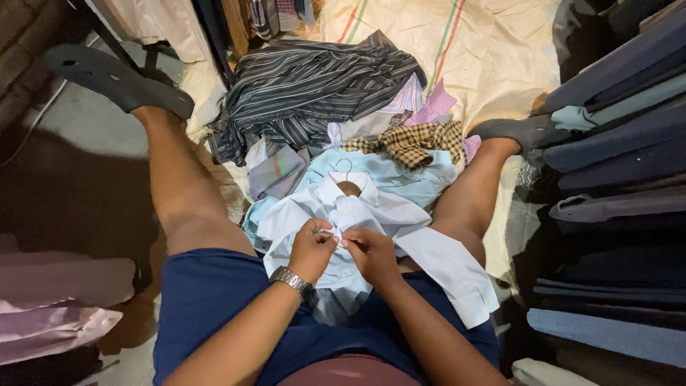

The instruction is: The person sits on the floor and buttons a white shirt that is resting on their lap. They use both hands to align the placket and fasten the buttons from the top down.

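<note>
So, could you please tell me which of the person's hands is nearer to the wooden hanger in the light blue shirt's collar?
Left, narrowly. The left hand pinches the light blue shirt almost straight below the wooden hanger; the right hand grips beside it, slightly lower and further right.

The person wears dark blue shorts [207, 300] and a dark red top [350, 372] that shows at the bottom edge. A shiny silver watch [291, 280] sits on the left wrist. Both arms are bare, with no sleeves. Each foot wears a dark grey sandal [114, 77].
</note>
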